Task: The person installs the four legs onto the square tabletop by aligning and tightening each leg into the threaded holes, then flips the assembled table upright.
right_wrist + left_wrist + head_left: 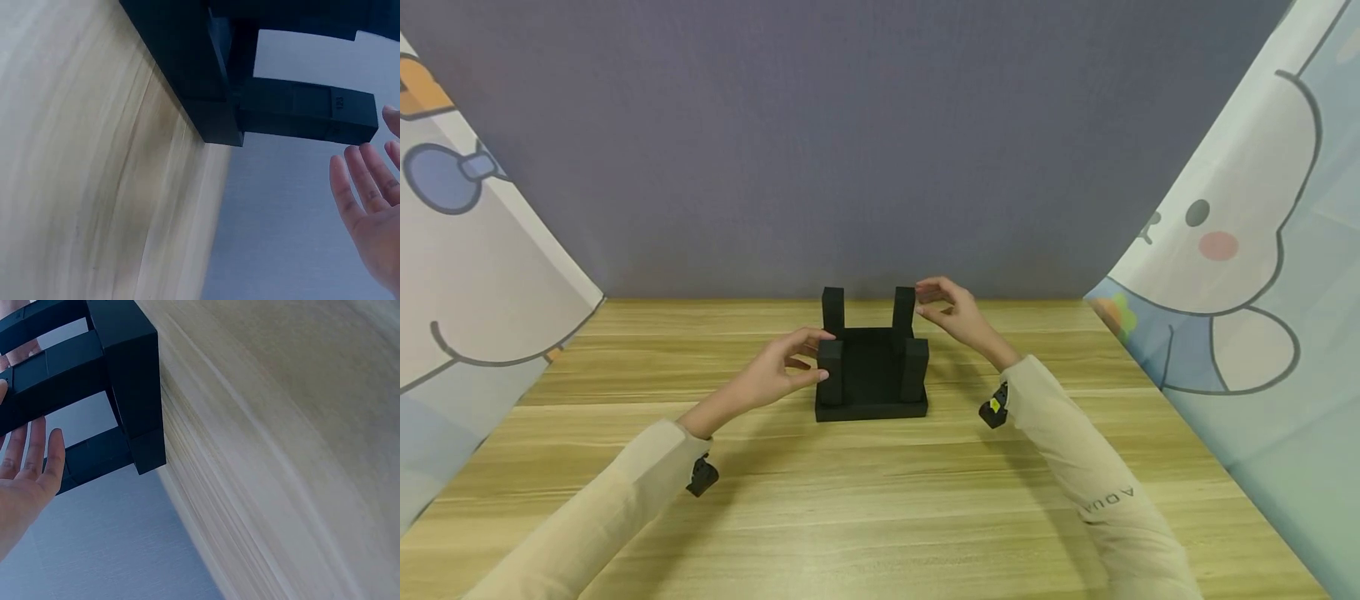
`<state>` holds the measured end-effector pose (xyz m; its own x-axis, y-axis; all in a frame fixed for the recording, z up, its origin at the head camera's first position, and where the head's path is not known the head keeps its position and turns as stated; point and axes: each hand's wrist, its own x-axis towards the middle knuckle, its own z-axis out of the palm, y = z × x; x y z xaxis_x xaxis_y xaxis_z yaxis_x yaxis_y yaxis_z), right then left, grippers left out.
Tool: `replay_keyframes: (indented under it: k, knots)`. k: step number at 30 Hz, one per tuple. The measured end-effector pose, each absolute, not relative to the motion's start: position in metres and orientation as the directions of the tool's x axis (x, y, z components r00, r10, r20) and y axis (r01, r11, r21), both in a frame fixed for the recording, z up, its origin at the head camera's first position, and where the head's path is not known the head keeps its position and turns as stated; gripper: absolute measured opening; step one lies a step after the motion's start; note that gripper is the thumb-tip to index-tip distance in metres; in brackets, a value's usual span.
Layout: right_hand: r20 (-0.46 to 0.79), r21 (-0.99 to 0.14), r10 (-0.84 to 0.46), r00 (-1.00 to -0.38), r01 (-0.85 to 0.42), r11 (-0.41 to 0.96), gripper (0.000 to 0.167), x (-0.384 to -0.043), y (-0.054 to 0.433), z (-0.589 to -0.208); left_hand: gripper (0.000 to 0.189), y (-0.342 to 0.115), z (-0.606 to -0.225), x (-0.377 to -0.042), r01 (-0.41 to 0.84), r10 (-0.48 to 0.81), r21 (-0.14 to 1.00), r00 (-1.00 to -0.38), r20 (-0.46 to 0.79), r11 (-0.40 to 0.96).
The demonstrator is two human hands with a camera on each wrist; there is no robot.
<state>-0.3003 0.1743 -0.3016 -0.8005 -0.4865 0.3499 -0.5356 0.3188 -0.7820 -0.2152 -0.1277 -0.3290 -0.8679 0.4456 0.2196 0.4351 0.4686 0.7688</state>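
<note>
A black stand, a square base with upright posts at its corners, sits on the wooden table. My left hand is at the front-left post: the thumb lies against its near side and the fingers reach behind it. In the left wrist view, this post passes between the thumb and the fingers. My right hand is beside the top of the back-right post, fingers gently bent and holding nothing. In the right wrist view, a gap shows between the fingers and this post, which has small raised marks near its end.
A grey panel rises behind the table's far edge. Cartoon-printed sheets flank the table at left and right. The wooden tabletop extends in front of the stand.
</note>
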Motion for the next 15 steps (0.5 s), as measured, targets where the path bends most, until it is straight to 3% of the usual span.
replay_keyframes:
  k: [15]
  knots:
    - [0.359,-0.794,-0.519,-0.776,-0.546,0.267,0.033,-0.276,0.186,-0.298,0.048,-0.127,-0.332,-0.215,0.427,0.425,0.760,-0.878,0.219,0.490]
